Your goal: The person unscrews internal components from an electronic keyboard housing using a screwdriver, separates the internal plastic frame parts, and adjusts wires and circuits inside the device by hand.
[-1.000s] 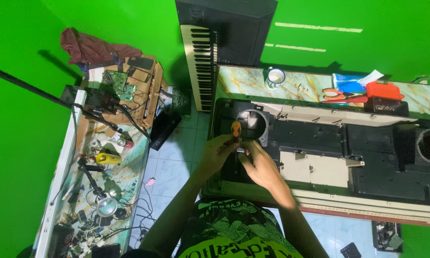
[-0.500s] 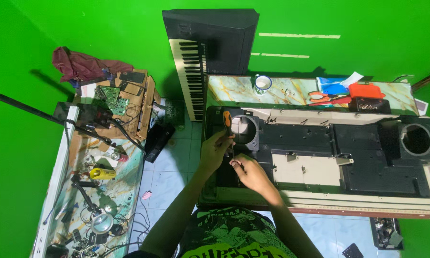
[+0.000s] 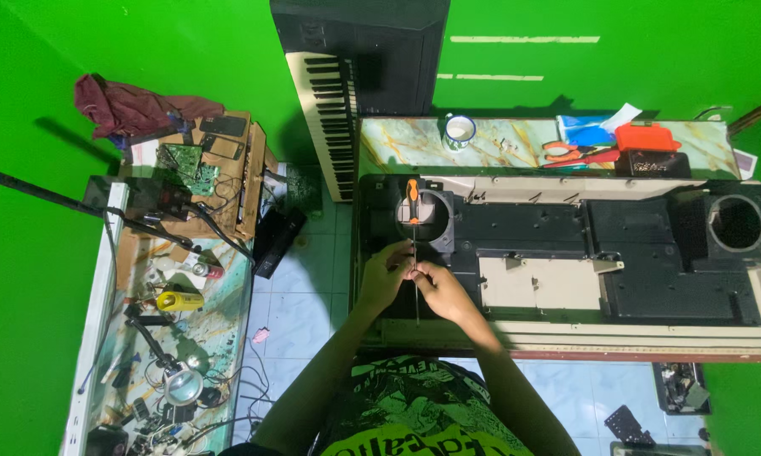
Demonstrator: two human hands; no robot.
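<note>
Two hands meet at the front-left part of an opened black keyboard chassis that lies upside down on the counter. The left hand and the right hand both close their fingertips on the thin metal shaft of a long screwdriver; each grip is narrow, a pinch on the shaft rather than on the handle. The screwdriver stands over the chassis just beside the round speaker opening. Its long axis runs nearly straight away from the person, with the orange handle at the far end over the opening and the tip toward the person, near the front rail. The step in hand appears to be guiding the tip to a point in the chassis floor; whether the tip is seated cannot be told. The next move would seem to call for steadying the shaft and shifting one hand up to the handle.
</note>
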